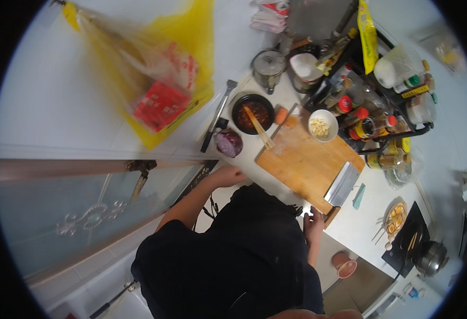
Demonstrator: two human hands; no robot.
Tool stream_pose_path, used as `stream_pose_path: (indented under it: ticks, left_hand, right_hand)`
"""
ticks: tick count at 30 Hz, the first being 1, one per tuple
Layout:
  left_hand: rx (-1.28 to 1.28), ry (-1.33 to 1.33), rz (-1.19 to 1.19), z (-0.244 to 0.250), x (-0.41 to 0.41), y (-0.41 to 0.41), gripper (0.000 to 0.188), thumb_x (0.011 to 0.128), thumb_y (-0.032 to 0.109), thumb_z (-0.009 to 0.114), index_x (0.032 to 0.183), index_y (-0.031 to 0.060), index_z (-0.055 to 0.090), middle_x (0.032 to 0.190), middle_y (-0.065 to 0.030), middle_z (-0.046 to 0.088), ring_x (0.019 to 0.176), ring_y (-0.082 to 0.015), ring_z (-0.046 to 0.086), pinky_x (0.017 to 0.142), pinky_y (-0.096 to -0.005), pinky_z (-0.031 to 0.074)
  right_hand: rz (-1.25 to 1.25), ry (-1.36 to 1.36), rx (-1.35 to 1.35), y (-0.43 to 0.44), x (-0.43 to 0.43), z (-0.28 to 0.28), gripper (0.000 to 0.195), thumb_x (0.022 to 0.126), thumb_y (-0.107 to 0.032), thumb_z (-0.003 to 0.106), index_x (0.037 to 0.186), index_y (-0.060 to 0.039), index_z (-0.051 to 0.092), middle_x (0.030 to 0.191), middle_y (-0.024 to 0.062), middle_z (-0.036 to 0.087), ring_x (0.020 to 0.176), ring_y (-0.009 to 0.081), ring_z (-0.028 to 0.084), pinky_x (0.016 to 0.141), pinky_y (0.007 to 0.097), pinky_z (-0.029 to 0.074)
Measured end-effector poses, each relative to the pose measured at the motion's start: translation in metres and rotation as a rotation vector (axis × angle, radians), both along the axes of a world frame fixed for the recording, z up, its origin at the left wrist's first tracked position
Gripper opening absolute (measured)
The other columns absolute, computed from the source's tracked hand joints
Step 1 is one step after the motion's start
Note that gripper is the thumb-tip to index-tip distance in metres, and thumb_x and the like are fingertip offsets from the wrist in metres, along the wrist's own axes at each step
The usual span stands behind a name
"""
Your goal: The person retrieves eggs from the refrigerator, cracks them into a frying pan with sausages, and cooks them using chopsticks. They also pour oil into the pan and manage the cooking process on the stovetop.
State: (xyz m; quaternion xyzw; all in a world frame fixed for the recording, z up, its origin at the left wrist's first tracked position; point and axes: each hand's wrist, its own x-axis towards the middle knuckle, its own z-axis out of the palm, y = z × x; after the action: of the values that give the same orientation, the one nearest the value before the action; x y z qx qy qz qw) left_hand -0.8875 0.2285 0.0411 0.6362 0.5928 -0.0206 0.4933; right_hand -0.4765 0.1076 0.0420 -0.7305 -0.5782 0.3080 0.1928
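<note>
My left hand [230, 176] is at the counter's near edge, below half a red onion [229, 142]; its fingers are partly hidden, and I cannot tell whether it holds anything. My right hand [314, 221] is by the near corner of a wooden cutting board [301, 163], close to the handle of a cleaver [343, 184] that lies on the board. Whether it touches the handle is unclear. A white bowl of pale chopped pieces [320, 125] stands on the board's far part. Chopsticks [258, 127] rest in a black bowl of dark red sauce [243, 119].
A caddy of bottles [363, 113] stands behind the board. A lidded pot [269, 65] is at the back. To the right are a plate of egg halves [396, 218] and a black cooktop [405, 243]. A yellow bag [169, 79] hangs at the left.
</note>
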Motion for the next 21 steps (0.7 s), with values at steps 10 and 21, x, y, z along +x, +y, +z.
stream_pose_path:
  ticks: [10,21]
  left_hand:
    - [0.181,1.066,0.337,-0.086,-0.168,-0.078,0.023,0.085,0.017,0.061,0.102,0.0072,0.073,0.118,-0.0136,0.064,0.118,-0.0319,0.057,0.099,-0.0460,0.044]
    - [0.254,1.102,0.273,-0.081,-0.229,-0.097,0.028,0.084,0.017,0.061,0.107,0.0068,0.071,0.122,-0.0122,0.063,0.126,-0.0305,0.052,0.109,-0.0453,0.037]
  right_hand:
    - [0.467,0.154,0.081,0.115,-0.073,0.026,0.031,0.088,-0.006,0.069,0.118,-0.0008,0.067,0.109,0.0208,0.067,0.078,0.0298,0.070,0.072,0.0406,0.058]
    - [0.658,0.186,0.022,0.133,-0.122,0.039,0.034,0.088,-0.008,0.069,0.122,-0.0051,0.067,0.119,0.0201,0.066,0.085,0.0320,0.071,0.079,0.0402,0.058]
